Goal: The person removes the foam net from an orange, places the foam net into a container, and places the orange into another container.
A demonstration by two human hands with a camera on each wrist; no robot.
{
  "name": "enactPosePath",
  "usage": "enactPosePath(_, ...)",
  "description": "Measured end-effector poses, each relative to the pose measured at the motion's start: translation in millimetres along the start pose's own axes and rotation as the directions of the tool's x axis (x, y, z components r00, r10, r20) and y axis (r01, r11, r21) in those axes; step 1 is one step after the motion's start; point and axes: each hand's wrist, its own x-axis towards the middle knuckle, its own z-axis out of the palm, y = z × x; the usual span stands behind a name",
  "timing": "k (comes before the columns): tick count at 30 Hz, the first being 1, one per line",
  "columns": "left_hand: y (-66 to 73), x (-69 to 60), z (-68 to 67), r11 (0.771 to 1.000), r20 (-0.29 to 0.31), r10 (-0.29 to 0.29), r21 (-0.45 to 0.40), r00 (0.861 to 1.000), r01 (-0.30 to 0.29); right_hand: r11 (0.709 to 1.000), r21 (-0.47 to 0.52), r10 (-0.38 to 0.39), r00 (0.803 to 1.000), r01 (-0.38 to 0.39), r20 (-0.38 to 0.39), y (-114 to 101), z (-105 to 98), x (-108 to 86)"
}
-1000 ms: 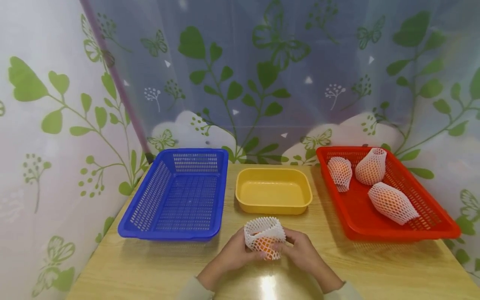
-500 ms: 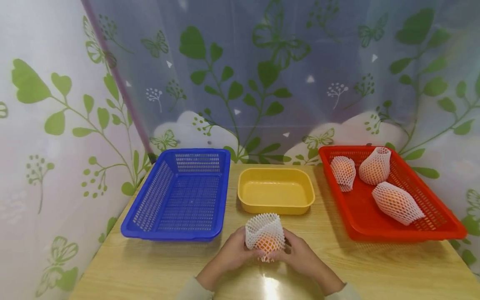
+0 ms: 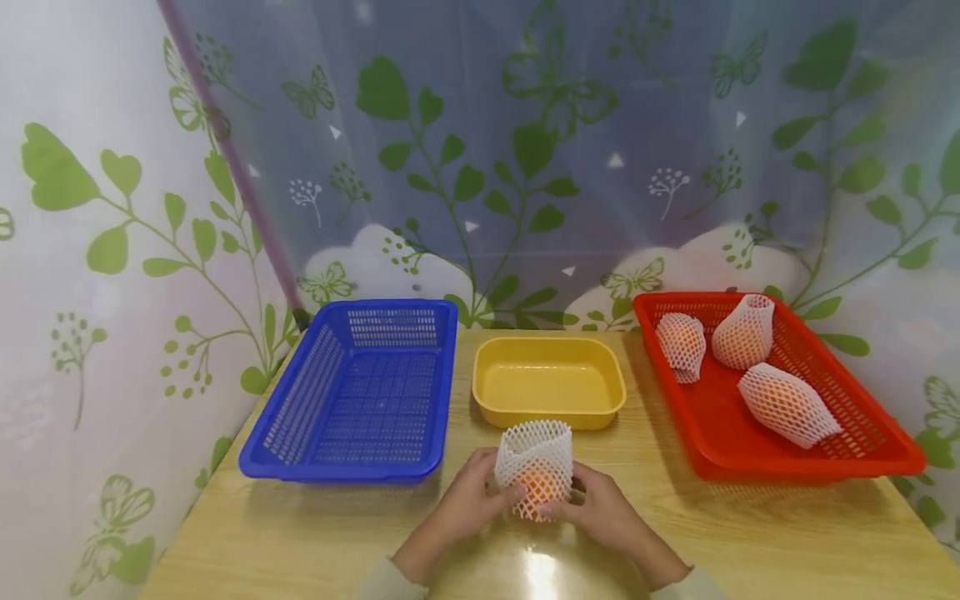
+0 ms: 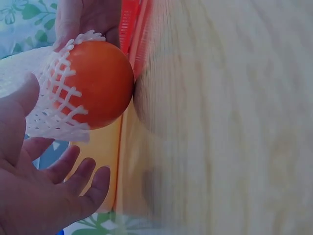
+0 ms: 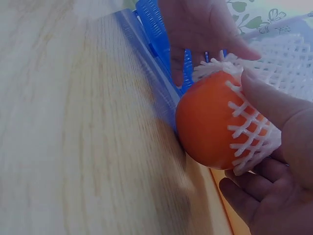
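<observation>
A smooth round orange (image 5: pixel 208 120) sits on the table inside a white foam fruit net (image 3: pixel 536 446). The net's mouth points up in the head view. Both wrist views show the fruit's lower side bare and resting on the wood. My left hand (image 3: pixel 472 496) holds the net's left side, thumb in front; in the left wrist view its other fingers are spread below the net. On the opposite side my right hand (image 3: pixel 600 504) grips the net and fruit, its thumb (image 5: pixel 269 95) on the mesh and its fingers curled around the other side.
A yellow tray (image 3: pixel 549 419) stands just behind the hands. To the left is a blue plastic basket (image 3: pixel 341 472). A red basket (image 3: pixel 810 468) on the right contains three netted fruits, including a netted fruit (image 3: pixel 783 404) at its front.
The foam net stands taller above the orange than a second ago, and its mouth has shifted slightly away and right. Both hands stay at its sides; the left thumb has moved up a little.
</observation>
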Motion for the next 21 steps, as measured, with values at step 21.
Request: enactPosePath(21,0.0,-0.4,2.5,0.993,0.115,0.029,-0.121,0.993,-0.015,0.996,-0.043,-0.08,0.995,0.078,-0.052,-0.7,-2.1,1.5)
